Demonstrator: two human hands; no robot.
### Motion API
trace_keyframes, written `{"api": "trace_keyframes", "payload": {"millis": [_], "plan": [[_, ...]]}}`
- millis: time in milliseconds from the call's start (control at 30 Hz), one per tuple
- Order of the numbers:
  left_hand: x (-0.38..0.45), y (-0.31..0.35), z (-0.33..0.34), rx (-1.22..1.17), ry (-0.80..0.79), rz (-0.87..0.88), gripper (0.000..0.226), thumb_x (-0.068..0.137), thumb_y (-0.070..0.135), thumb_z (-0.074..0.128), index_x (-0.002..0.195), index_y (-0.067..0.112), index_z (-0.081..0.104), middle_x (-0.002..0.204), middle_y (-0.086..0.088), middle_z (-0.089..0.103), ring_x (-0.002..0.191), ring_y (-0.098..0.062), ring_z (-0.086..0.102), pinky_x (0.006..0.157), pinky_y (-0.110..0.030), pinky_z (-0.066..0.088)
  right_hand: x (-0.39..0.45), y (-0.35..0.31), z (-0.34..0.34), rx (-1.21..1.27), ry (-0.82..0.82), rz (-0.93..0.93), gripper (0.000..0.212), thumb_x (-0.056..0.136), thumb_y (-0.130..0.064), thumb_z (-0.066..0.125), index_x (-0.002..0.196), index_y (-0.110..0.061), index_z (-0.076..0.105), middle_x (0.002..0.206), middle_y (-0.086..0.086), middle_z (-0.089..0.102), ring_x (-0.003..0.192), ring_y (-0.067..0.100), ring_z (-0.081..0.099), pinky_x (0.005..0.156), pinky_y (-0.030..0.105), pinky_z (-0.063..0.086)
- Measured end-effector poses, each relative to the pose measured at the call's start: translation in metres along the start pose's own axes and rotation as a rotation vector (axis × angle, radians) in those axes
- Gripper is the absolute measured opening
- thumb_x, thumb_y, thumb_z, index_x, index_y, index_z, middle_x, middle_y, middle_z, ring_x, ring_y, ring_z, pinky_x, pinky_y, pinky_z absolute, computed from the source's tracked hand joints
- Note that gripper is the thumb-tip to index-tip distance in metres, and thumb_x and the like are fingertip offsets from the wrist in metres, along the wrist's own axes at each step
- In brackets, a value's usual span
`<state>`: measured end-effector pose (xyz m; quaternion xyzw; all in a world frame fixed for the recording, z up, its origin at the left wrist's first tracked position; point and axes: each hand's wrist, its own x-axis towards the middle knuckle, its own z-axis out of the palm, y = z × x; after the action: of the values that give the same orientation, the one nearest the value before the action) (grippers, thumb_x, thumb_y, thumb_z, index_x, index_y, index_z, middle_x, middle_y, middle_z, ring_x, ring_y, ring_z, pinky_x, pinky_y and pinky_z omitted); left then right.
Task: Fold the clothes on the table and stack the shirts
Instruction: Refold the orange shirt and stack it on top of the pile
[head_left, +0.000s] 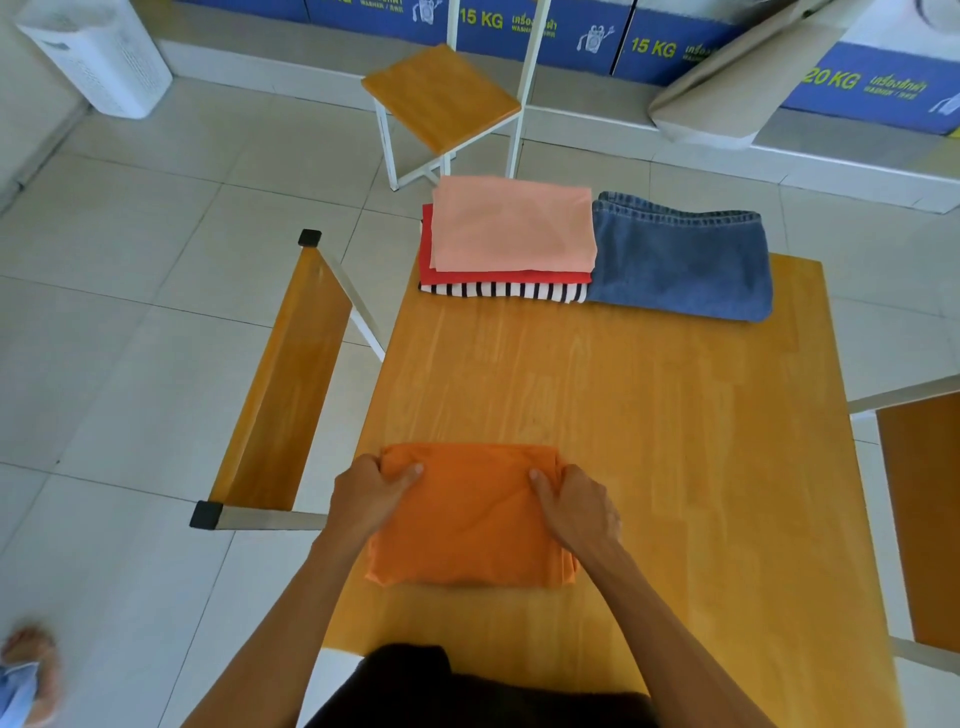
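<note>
The folded orange shirt (470, 519) lies flat between both gripping hands; beyond them, three shirts (511, 234) sit stacked beside folded jeans (680, 257).

An orange shirt (467, 514); a pink top (511, 223), red shirt (427, 260), black-and-white striped shirt (519, 291); blue jeans (680, 260); a tan wooden table (649, 415).

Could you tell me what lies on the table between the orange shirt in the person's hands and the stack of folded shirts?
Nothing: in the head view, only bare wooden table separates the orange shirt from the stack of folded shirts.
</note>
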<state>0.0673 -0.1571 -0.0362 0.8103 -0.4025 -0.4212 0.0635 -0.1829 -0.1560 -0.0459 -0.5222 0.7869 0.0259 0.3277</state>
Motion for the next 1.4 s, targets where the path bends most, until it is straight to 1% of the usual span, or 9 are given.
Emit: {"api": "trace_keyframes", "payload": {"millis": [200,333,500,667,767,867,1000,1233,1400], "plan": [[0.006,0.009,-0.001,-0.109,-0.096,-0.019,0.070,0.085,0.065,0.052,0.132,0.014,0.050,0.132,-0.009,0.057,0.118,-0.032,0.056,0.096,-0.045,0.046,-0.003,0.000,-0.002,0.117,0.099,-0.100,0.045,0.100,-0.053,0.034,0.102,-0.016,0.058,0.099,0.008,0.068,0.090,0.028,0.065,0.076,0.043,0.053],[0.002,0.013,0.007,-0.133,-0.039,0.037,0.066,0.090,0.062,0.043,0.138,0.017,0.044,0.138,-0.008,0.052,0.124,-0.031,0.052,0.100,-0.046,0.043,-0.006,-0.001,-0.001,0.229,0.129,-0.073,0.040,0.102,-0.053,0.028,0.091,-0.022,0.050,0.081,0.003,0.066,0.074,0.026,0.064,0.066,0.043,0.053],[0.006,0.022,0.012,-0.179,0.004,0.083,0.055,0.095,0.055,0.042,0.134,0.017,0.042,0.134,-0.007,0.053,0.121,-0.029,0.053,0.095,-0.041,0.045,0.003,-0.008,-0.003,0.284,0.124,-0.059,0.036,0.103,-0.050,0.028,0.092,-0.020,0.044,0.075,0.001,0.060,0.064,0.024,0.057,0.058,0.038,0.044],[0.028,0.036,0.003,-0.136,0.034,0.143,0.046,0.098,0.049,0.041,0.129,0.016,0.045,0.122,-0.003,0.055,0.110,-0.023,0.055,0.082,-0.032,0.042,0.023,-0.009,-0.013,0.331,0.115,-0.049,0.040,0.102,-0.052,0.031,0.094,-0.016,0.045,0.078,0.004,0.061,0.067,0.026,0.059,0.058,0.039,0.045],[0.041,0.052,-0.002,-0.105,0.094,0.174,0.045,0.098,0.050,0.036,0.127,0.017,0.047,0.123,-0.004,0.056,0.112,-0.026,0.055,0.087,-0.038,0.044,0.040,-0.014,-0.022,0.354,0.136,-0.048,0.041,0.102,-0.052,0.031,0.095,-0.014,0.045,0.080,0.006,0.061,0.071,0.029,0.059,0.061,0.040,0.045],[0.058,0.076,-0.008,-0.081,0.138,0.217,0.045,0.099,0.051,0.034,0.127,0.018,0.047,0.127,-0.006,0.057,0.114,-0.028,0.056,0.093,-0.043,0.045,0.063,-0.022,-0.039,0.387,0.166,-0.072,0.040,0.101,-0.053,0.032,0.093,-0.016,0.045,0.075,0.000,0.057,0.067,0.023,0.057,0.057,0.036,0.042],[0.083,0.122,-0.025,-0.117,0.208,0.324,0.045,0.099,0.052,0.033,0.127,0.019,0.046,0.126,-0.005,0.058,0.112,-0.025,0.057,0.089,-0.039,0.044,0.101,-0.043,-0.074,0.467,0.241,-0.140,0.040,0.102,-0.051,0.035,0.092,-0.014,0.048,0.075,-0.001,0.058,0.064,0.016,0.057,0.052,0.032,0.042],[0.140,0.223,-0.073,-0.113,0.383,0.529,0.040,0.101,0.045,0.035,0.122,0.015,0.048,0.104,0.005,0.051,0.092,-0.013,0.050,0.077,-0.030,0.039,0.183,-0.103,-0.155,0.506,0.387,-0.269,0.033,0.102,-0.050,0.037,0.082,-0.023,0.041,0.073,-0.011,0.052,0.063,0.002,0.049,0.048,0.023,0.029],[0.193,0.280,-0.102,-0.114,0.447,0.559,0.042,0.099,0.046,0.039,0.121,0.012,0.051,0.102,0.003,0.051,0.091,-0.014,0.050,0.077,-0.029,0.038,0.246,-0.145,-0.199,0.521,0.383,-0.303,0.036,0.101,-0.053,0.036,0.097,-0.018,0.047,0.079,-0.010,0.052,0.069,0.005,0.050,0.055,0.026,0.035]]}}
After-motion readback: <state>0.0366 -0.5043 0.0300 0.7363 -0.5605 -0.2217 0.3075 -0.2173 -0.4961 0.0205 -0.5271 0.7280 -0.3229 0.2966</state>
